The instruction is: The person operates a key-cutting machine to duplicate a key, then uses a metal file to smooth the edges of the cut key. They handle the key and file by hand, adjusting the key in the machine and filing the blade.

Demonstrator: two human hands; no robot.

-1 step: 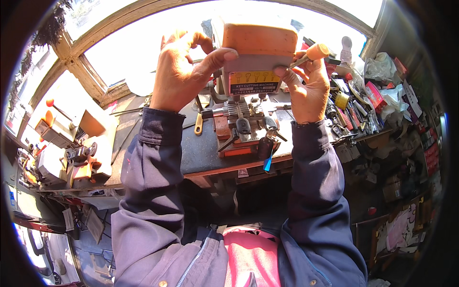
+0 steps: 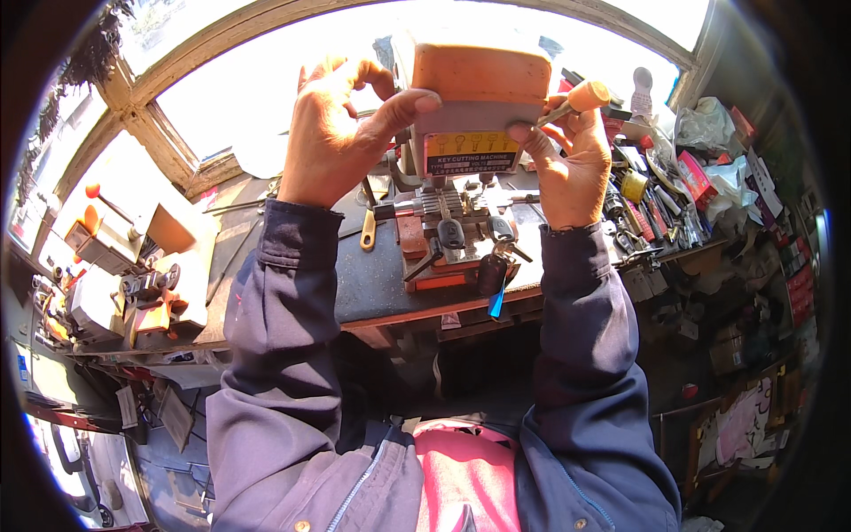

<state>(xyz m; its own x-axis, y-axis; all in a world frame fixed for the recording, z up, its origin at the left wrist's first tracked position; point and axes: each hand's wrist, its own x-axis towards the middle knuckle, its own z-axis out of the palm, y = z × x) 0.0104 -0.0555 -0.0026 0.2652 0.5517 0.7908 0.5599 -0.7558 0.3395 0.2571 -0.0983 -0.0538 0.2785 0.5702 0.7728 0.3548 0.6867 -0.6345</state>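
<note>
A key cutting machine [image 2: 474, 115] with an orange top and a yellow-and-black label stands on the bench before me. My left hand [image 2: 332, 137] is raised at its upper left side, thumb stretched toward the housing and fingers apart, holding nothing visible. At the machine's right side my right hand [image 2: 574, 168] is closed around a wooden-handled tool [image 2: 589, 96]; its far end is hidden. Below the housing, two black-headed keys, a left key [image 2: 450, 234] and a right key [image 2: 503, 230], sit at the clamps. From the right one hang a dark fob [image 2: 491, 275] and a blue tag [image 2: 496, 302].
A yellow-handled tool [image 2: 368, 230] lies on the bench [image 2: 363, 288] left of the machine. Another machine [image 2: 142, 284] stands at the far left. Tools and packets [image 2: 647, 199] are heaped at the right, with plastic bags [image 2: 709, 124] behind. A wooden window frame [image 2: 177, 146] borders the back.
</note>
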